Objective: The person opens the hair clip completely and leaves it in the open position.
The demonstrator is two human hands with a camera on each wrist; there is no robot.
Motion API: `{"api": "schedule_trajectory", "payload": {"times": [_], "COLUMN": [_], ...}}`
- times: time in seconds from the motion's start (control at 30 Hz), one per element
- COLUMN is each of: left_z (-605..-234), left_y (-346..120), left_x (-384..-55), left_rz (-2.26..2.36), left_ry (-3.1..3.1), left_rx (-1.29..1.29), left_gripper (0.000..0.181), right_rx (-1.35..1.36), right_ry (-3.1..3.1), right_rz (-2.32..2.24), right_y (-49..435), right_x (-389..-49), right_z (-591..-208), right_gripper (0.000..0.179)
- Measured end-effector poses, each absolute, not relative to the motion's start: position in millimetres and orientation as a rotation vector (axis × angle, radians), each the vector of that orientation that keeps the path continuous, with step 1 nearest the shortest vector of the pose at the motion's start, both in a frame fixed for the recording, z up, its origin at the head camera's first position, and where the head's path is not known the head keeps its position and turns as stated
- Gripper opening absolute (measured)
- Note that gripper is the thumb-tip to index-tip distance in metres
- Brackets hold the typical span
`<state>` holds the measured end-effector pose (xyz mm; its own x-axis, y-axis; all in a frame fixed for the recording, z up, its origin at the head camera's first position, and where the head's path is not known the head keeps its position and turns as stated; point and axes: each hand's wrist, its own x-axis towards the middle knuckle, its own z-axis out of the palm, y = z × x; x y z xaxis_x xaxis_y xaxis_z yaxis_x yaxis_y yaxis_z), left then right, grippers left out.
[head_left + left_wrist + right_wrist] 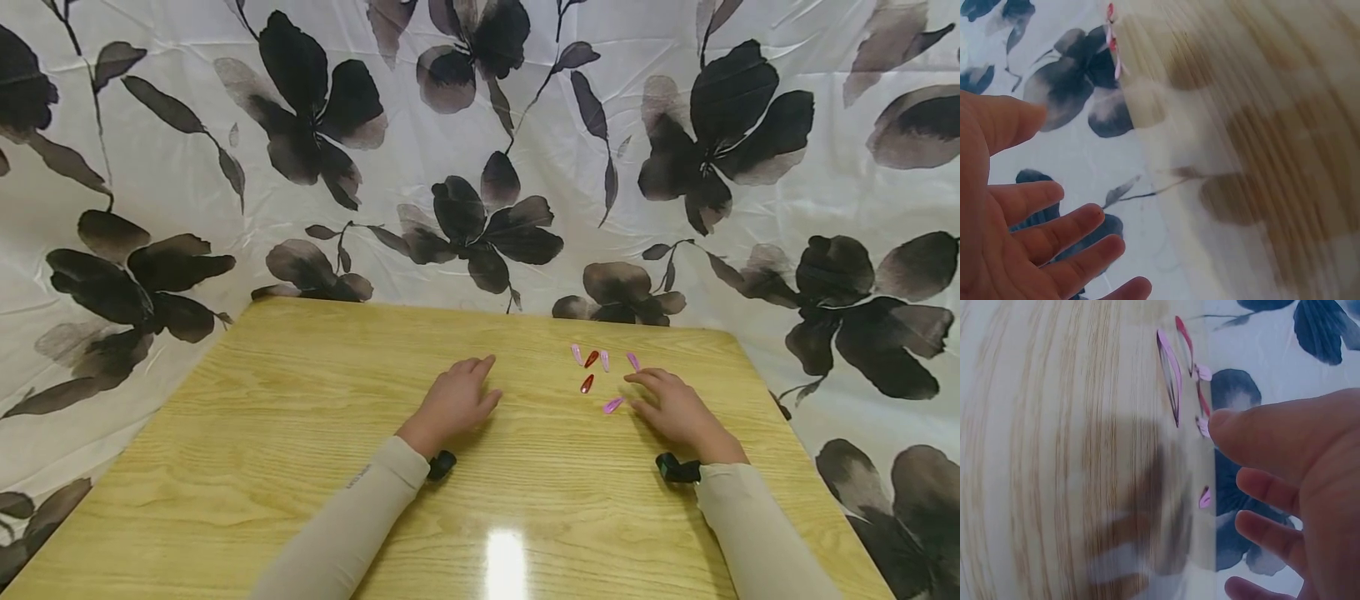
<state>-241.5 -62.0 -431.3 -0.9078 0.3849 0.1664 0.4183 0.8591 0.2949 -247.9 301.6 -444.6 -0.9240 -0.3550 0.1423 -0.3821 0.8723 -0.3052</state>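
Observation:
Several small snap hair clips lie on the right half of the wooden table. Two are red, a nearer red clip (587, 383) and a farther red clip (592, 358). Pale pink clips (577, 354) flank the farther red one, and a purple clip (633, 361) lies at the right. Nearest the person is another purple clip (613, 405). My right hand (678, 410) hovers just right of the clips, fingers loosely extended and holding nothing. Left of them, my left hand (455, 402) is held over the table, fingers spread and relaxed, with nothing in it.
The yellow wooden table (300, 417) has rounded far corners and a bright light reflection near its front. Behind it hangs a white cloth (405, 150) with dark flowers. Each wrist wears a black camera strap (678, 469).

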Motion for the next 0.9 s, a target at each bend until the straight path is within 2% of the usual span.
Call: {"api": "schedule_trajectory", "payload": {"times": [0.37, 0.9], "left_z": [-438, -441], "left_y": [-47, -20], "left_x": [-243, -244], "left_rz": [-0.55, -0.651], "left_ry": [-2.974, -2.991], "left_rx": [-0.669, -0.729], "left_gripper": [0.056, 0.053], "right_rx": [0.576, 0.611], "right_ry": [-2.928, -2.923], "right_rz": [0.54, 0.541], "right_y": [298, 292], "right_x": [-251, -253], "right_z": [-447, -450], "right_gripper": [0.027, 0.022]}}
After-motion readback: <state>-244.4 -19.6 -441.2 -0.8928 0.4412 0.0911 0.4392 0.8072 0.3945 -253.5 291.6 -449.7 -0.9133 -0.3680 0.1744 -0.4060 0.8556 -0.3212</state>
